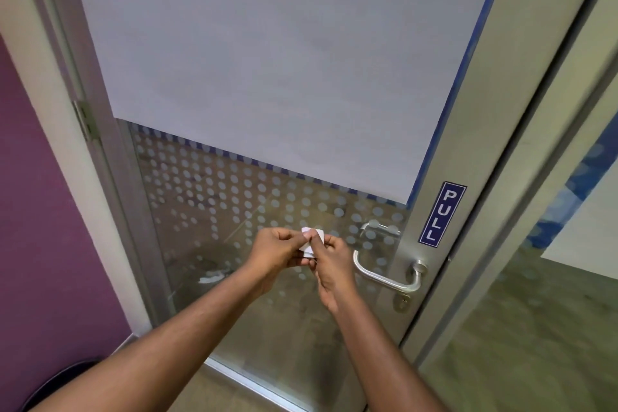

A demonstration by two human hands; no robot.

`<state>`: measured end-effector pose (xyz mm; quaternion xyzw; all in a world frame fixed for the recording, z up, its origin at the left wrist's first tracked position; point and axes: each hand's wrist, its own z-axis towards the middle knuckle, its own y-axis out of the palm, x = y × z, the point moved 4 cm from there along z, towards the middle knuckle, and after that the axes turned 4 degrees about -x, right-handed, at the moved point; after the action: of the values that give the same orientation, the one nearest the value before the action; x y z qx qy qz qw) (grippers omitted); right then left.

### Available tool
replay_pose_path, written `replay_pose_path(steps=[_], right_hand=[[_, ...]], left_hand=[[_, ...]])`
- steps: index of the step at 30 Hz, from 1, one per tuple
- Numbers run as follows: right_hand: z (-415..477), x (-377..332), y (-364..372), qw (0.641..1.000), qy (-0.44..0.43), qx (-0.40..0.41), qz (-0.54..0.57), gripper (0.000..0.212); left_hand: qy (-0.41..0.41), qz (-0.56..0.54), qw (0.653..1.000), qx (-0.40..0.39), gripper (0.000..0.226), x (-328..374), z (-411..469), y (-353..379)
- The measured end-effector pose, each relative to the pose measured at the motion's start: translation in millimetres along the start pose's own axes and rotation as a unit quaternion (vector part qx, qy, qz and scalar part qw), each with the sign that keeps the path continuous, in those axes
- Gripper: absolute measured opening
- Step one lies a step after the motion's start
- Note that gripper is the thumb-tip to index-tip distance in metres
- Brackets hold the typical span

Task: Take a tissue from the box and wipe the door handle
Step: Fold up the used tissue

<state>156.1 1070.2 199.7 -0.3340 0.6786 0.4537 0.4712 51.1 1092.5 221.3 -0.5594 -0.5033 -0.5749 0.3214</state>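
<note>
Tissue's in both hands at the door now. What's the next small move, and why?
Probably carry the tissue with the right hand rightward onto the door handle: it is folded small, pinched with the left hand, and not touching the lever.

Purple wall [30, 211] at left, metal-framed glass door [475, 150] with frosted panel, dotted film, blue PULL sign [442, 215], wood-look floor [535, 328].

A small white tissue [309, 242], folded into a compact wad, is sitting pinched between the fingertips of both hands in front of the glass door. The door handle [389, 273], a brushed-metal lever, is lying level just to its right, untouched, its grip pointing left from the frame.
</note>
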Motion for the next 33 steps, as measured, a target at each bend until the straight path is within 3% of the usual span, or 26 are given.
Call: replay_pose_path(steps=[2,8,16,23,27,33], right_hand=[[-0.1,0.2,3.2,1.0,0.012,-0.021,0.014,0.032],[1.7,6.2,14.6,0.991,0.088,-0.089,0.046,0.008],[15.0,29.0,57.9,0.993,0.07,-0.085,-0.044,0.022],[19.8,58.3,107.1,0.976,0.11,-0.161,-0.095,0.017],[24.7,84.7,146.7,0.951,0.12,-0.199,-0.206,0.02],[18.4,182.9,233.0,0.875,0.175,-0.307,-0.332,0.015]], left_hand=[[0.002,-0.004,1.0,0.014,0.012,1.2,-2.4,-6.4],[0.012,0.01,0.997,0.081,0.019,3.4,-3.3,-34.2],[0.015,0.038,0.992,0.119,0.013,4.8,-2.7,-84.2],[-0.022,0.004,0.986,0.165,0.018,-1.6,-2.7,-154.8],[-0.049,0.018,0.983,0.174,0.013,-14.2,-4.3,-209.1],[-0.124,0.039,0.966,0.224,0.021,-71.7,-30.2,-327.8]])
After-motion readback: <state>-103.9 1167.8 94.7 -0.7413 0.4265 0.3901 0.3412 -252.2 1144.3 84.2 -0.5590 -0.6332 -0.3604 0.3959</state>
